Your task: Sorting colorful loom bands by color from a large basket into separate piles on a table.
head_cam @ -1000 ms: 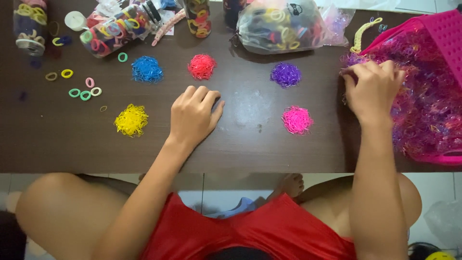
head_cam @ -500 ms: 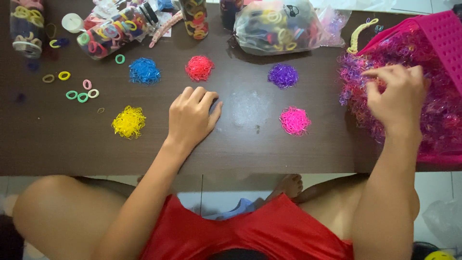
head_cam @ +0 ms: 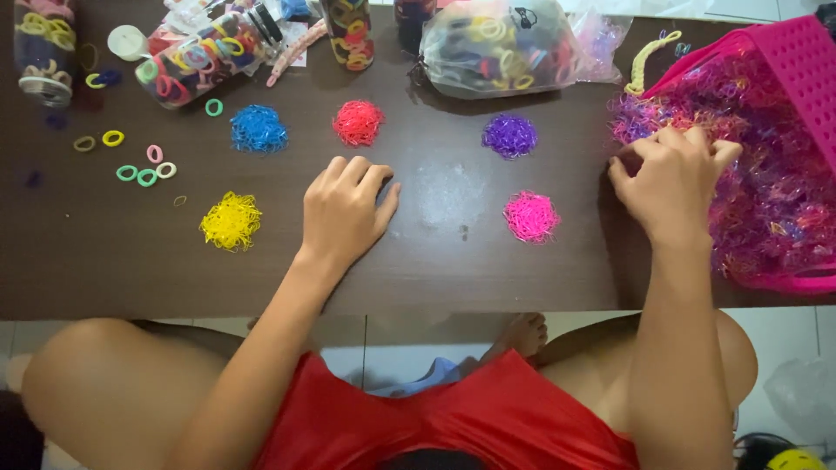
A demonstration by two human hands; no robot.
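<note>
Your right hand (head_cam: pixel 675 178) sits at the left edge of the mixed heap of tiny elastic bands (head_cam: pixel 766 200) spilling from the pink basket (head_cam: pixel 797 65), its fingers curled into the bands; whether that grip has pinched any band you cannot tell. Your left hand (head_cam: pixel 344 209) lies flat on the dark desk (head_cam: pixel 435 270), its grip open and empty. Just right of it is a faint clear pile (head_cam: pixel 448 193), with sorted pink (head_cam: pixel 531 216), purple (head_cam: pixel 509 135), red (head_cam: pixel 358 122), blue (head_cam: pixel 258 129) and yellow (head_cam: pixel 231 220) piles around.

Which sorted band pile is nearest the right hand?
The pink pile, just left of the right hand; purple, red, blue and yellow piles lie farther off.
</note>
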